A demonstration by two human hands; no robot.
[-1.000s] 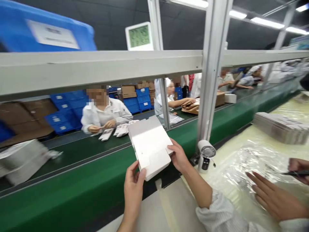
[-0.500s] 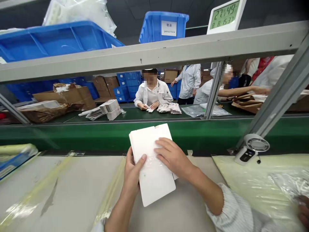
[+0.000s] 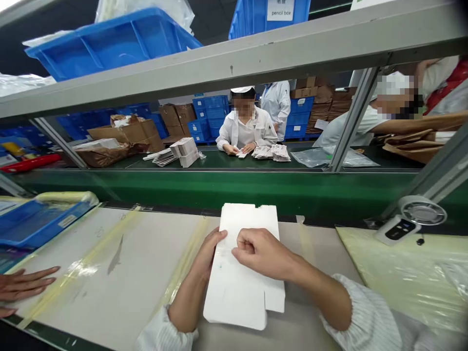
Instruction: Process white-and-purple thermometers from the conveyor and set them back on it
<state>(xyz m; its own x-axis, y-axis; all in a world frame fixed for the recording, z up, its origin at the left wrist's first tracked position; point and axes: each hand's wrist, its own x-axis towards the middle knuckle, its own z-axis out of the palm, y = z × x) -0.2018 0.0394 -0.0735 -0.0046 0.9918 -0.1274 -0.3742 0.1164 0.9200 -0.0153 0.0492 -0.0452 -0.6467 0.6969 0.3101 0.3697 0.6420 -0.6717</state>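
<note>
A stack of flat white cartons (image 3: pixel 241 292), notched along the top edge and stepped at the lower right, tilts above the grey worktable. My left hand (image 3: pixel 206 253) grips its left edge, thumb on the front face, other fingers hidden behind. Over the middle of the cartons is my right hand (image 3: pixel 261 251), its fingers curled in and closed. Whatever lies inside those fingers, if anything, is hidden. Small faint marks show on the carton's white face.
Another person's hand (image 3: pixel 27 287) lies at the table's left edge, below a blue tray (image 3: pixel 44 222). Beyond the green ledge (image 3: pixel 164 185), a co-worker (image 3: pixel 246 124) handles printed pieces. A small fan (image 3: pixel 413 217) stands right. The grey shelf beam (image 3: pixel 204 63) carries blue bins.
My right hand's fingers were stretched over the cartons and are now curled closed. The stack has turned more upright and dropped slightly. The view has swung left, bringing another person's hand in.
</note>
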